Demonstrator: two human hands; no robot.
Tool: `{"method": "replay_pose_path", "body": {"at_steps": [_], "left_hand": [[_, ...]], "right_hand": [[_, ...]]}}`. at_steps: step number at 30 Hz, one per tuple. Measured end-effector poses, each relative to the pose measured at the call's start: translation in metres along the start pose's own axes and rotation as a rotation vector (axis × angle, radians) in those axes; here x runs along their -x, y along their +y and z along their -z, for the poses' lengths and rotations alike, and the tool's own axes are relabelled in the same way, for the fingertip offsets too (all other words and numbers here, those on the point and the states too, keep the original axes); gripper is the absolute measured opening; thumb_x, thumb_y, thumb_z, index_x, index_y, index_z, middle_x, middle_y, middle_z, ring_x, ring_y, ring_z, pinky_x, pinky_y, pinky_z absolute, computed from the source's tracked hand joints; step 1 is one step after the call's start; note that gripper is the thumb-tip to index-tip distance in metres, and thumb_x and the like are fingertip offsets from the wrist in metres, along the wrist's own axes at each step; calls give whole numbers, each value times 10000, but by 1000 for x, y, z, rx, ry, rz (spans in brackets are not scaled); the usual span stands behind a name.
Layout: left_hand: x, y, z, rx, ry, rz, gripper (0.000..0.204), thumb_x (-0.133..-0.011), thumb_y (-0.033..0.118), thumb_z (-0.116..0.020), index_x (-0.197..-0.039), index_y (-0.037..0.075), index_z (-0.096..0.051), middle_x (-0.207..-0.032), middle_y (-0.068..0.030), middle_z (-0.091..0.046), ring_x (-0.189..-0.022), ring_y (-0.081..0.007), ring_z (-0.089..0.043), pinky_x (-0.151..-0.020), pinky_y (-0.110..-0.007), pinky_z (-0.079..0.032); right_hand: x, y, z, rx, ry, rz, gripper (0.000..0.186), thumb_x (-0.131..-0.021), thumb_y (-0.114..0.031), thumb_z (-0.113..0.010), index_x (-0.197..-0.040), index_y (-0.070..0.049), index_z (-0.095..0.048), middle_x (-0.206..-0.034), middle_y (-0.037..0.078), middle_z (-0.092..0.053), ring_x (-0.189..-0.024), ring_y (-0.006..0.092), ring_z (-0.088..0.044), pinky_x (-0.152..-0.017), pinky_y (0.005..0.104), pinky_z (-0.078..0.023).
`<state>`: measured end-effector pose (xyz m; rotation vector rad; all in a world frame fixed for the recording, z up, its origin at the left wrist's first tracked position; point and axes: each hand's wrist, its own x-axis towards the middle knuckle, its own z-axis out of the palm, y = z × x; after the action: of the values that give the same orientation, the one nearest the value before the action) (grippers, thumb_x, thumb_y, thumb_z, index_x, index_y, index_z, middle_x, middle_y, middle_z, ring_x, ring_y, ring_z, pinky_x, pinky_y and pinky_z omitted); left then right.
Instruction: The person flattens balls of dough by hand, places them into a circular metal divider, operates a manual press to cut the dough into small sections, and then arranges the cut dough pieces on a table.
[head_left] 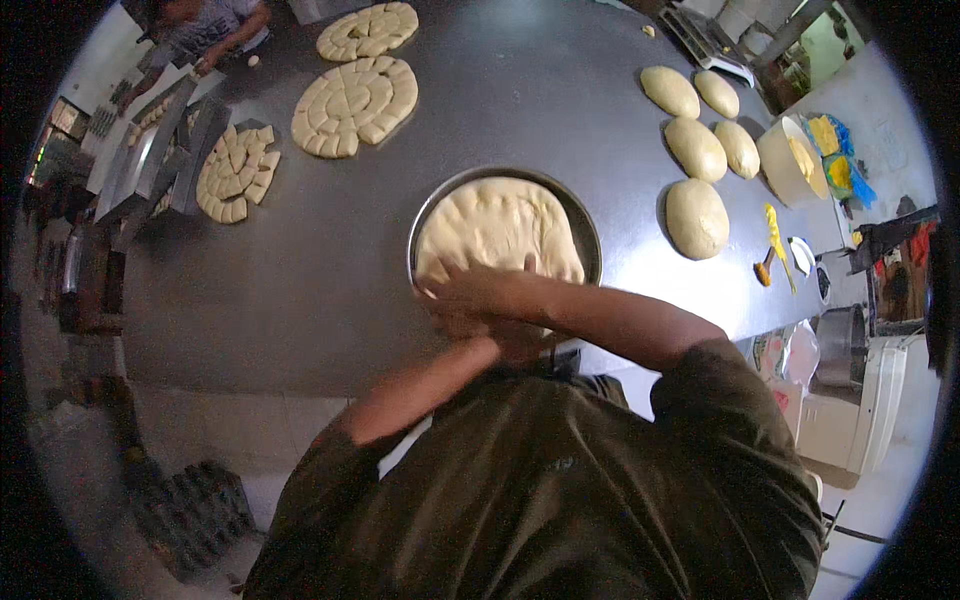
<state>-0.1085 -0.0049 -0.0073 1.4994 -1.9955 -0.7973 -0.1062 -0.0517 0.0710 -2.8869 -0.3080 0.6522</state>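
At the far left, another person's hands worked at the end of the dark table, beyond a row of metal trays. Next came three flat rounds of dough scored into small pieces: one partly broken up, a larger one, and a third farther back. In the middle, right before me, sat the round metal pan with a broad sheet of pale dough spread inside it. My arms crossed over its near edge. My right hand lay flat and spread, pressing on the dough's near rim, gripping nothing. My left hand was tucked beneath that forearm; I could not tell whether it was clenched or loose. To the right, five smooth dough balls rested on the table, then a tub of yellow stuff and a small brush
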Motion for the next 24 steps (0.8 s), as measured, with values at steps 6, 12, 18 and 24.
{"method": "replay_pose_path", "body": {"at_steps": [6, 12, 18, 24], "left_hand": [[19, 71, 28, -79, -392, 464, 1171, -731, 1025, -380, -1661, 333, -217, -1737, -207, -52, -1566, -509, -77, -1212, -716, -14], [12, 81, 38, -170, -352, 538, 1184, -668, 1049, -431, -1645, 401, -268, -1729, -239, 80, -1533, -604, 54, -1088, -852, 76], [-2, 87, 59, -164, -474, 643, 1124, -817, 943, -408, -1685, 331, -43, -1749, -164, 82, -1559, -554, 9, -1179, -773, 28], [-57, 54, 139, -668, 69, 493, 570, -1016, 499, -499, -1311, 48, -682, -1333, -270, -650, -1288, -430, -575, -1195, -627, -272]], "right_hand": [[0, 34, 23, -165, -171, -40, 712, -1028, -562, -444, -1629, -206, -301, -1746, 77, -91, -1581, 480, -40, -1127, 852, -189], [-27, 55, 32, -233, -77, -427, 908, -924, -866, -318, -1663, -350, -208, -1756, 97, 32, -1595, 427, 68, -1161, 824, -19], [16, 141, 28, -408, 265, -450, 1059, -978, -825, -232, -1643, -4, -157, -1718, 253, -74, -1590, 444, -41, -1291, 575, -94], [62, 166, 37, -1459, 556, -333, 1037, -1011, -791, -160, -1627, 43, -179, -1680, 285, -209, -1586, 369, -172, -1288, 507, -155]]}}
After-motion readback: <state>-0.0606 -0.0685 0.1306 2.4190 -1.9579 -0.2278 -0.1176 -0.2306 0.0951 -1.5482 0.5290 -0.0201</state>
